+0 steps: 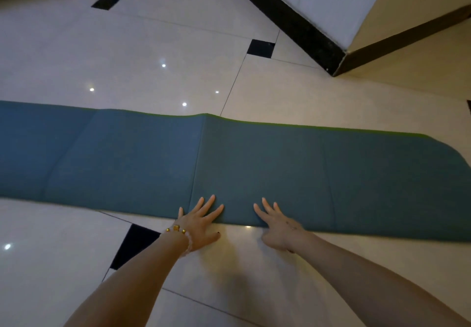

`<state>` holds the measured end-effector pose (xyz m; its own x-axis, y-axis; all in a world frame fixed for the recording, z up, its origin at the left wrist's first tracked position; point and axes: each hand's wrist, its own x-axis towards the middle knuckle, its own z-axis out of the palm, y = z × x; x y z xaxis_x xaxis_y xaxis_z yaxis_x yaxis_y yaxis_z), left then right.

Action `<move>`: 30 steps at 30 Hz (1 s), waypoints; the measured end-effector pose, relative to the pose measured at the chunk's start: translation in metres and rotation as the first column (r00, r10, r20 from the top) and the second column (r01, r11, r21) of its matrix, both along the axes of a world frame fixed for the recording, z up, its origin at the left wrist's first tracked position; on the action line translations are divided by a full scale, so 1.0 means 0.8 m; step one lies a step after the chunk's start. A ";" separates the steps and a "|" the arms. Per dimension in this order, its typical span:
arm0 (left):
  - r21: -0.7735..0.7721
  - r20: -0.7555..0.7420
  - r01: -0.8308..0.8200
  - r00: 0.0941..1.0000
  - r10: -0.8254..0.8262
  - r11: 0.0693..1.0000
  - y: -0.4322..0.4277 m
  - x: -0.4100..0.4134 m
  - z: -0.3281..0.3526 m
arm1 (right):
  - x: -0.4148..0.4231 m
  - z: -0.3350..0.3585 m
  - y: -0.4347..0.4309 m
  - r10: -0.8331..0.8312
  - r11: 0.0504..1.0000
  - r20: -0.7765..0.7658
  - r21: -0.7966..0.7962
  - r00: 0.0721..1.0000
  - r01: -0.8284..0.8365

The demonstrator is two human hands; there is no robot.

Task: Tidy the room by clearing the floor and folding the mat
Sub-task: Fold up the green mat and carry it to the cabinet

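Spread fingers, nothing pinched: the left hand (198, 224) and the right hand (277, 227) lie palm-down, side by side but apart, with fingertips on the near long edge of the long teal-blue foam mat (254, 161) and heels on the glossy cream tiled floor (153, 46). The mat stretches left to right across the open floor, well apart from the dark skirting (293, 21) at the floor's far right edge. Its left end runs out of view. A green strip (280, 124) along the far edge suggests it is already doubled lengthwise. Cross creases (196, 161) mark likely fold lines. To fold well, press the near edge flat, square the edges, then turn one end over along a crease.
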<state>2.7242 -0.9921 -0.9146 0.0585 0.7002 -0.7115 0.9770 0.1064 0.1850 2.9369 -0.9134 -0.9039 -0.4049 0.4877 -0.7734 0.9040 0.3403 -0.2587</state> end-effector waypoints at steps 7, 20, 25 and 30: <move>0.115 -0.039 -0.008 0.999 0.013 0.993 0.035 -0.020 0.021 | 0.003 -0.015 -0.008 -0.042 0.996 -0.083 0.078 0.996 0.048; 0.345 0.201 -0.160 0.975 0.094 0.925 0.090 0.083 0.065 | 0.163 0.025 0.025 -0.807 0.159 -0.549 -0.557 -0.218 0.815; 0.242 0.455 -0.254 0.882 0.122 0.936 0.104 0.146 0.063 | 0.263 0.015 0.038 -0.618 -0.309 -0.301 -0.756 -0.726 0.577; 0.213 0.287 -0.063 0.958 -0.001 0.975 0.095 0.181 0.045 | 0.289 -0.003 0.036 -0.498 -0.448 -0.293 -0.719 -0.816 0.532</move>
<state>2.8687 -0.9158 -0.8789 0.2114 0.8409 -0.4982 0.8774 0.0613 0.4758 3.1678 -0.8845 -0.9065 0.4146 0.5572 -0.7195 -0.6155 -0.4107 -0.6727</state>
